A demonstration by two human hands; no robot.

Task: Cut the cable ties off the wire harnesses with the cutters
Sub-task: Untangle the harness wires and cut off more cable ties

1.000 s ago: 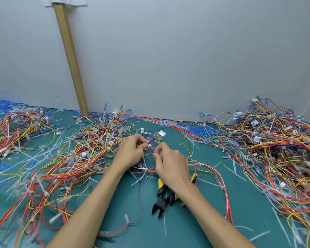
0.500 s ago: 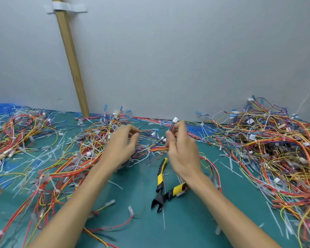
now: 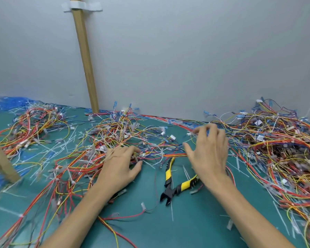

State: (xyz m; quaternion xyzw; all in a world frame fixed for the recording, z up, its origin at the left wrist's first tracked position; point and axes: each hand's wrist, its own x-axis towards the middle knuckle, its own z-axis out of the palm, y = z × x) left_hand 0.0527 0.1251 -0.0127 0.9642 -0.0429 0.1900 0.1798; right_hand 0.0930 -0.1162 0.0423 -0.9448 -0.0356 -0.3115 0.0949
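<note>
Wooden block [image 3: 0, 163]: lower left edge, standing on the green mat [image 3: 195, 226].
Left harness pile [image 3: 30, 126]: red, yellow and orange wires at the far left of the mat.
Wooden strip [image 3: 84, 56]: leans against the grey wall.
Centre harness pile [image 3: 115, 133]: tangled wires with white connectors.
Left hand [image 3: 120, 167]: rests on the centre harness pile, fingers bent down among the wires; cannot tell if it grips a strand.
Cut cable ties [image 3: 172, 211]: pale strips scattered over the mat.
Cutters [image 3: 175, 185]: flat on the mat between the 2 hands, yellow-black handles spread, jaws apart.
Right hand [image 3: 209, 154]: blurred, fingers spread, holding nothing.
Right harness pile [image 3: 276, 149]: dense heap at the far right.
</note>
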